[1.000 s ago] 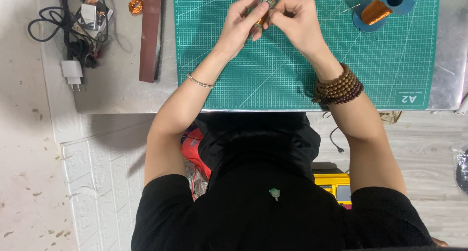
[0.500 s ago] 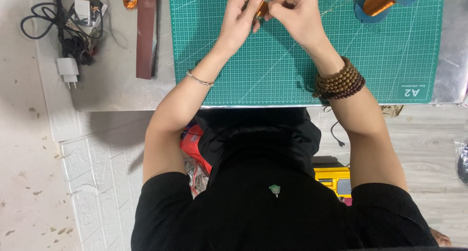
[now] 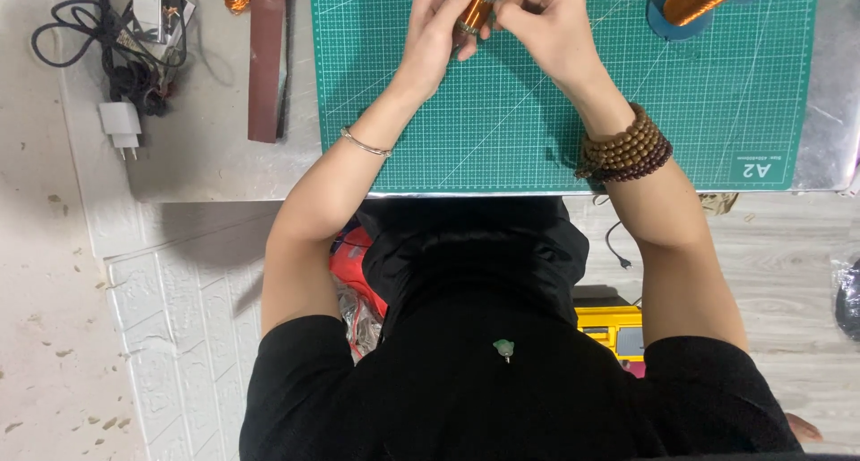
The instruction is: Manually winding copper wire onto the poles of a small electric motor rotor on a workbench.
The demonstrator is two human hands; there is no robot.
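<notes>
Two hands hold one copper-wound coil above the far edge of the green cutting mat.

Left hand grips the coil body, fingers closed around it; right hand pinches its upper end. Judged step: working fine wire at the coil end. The next move calls for steady wire tension; a copper wire spool lies near, to the right.

Left hand, right hand raised together, fingers pinched, forearms converging.
</notes>
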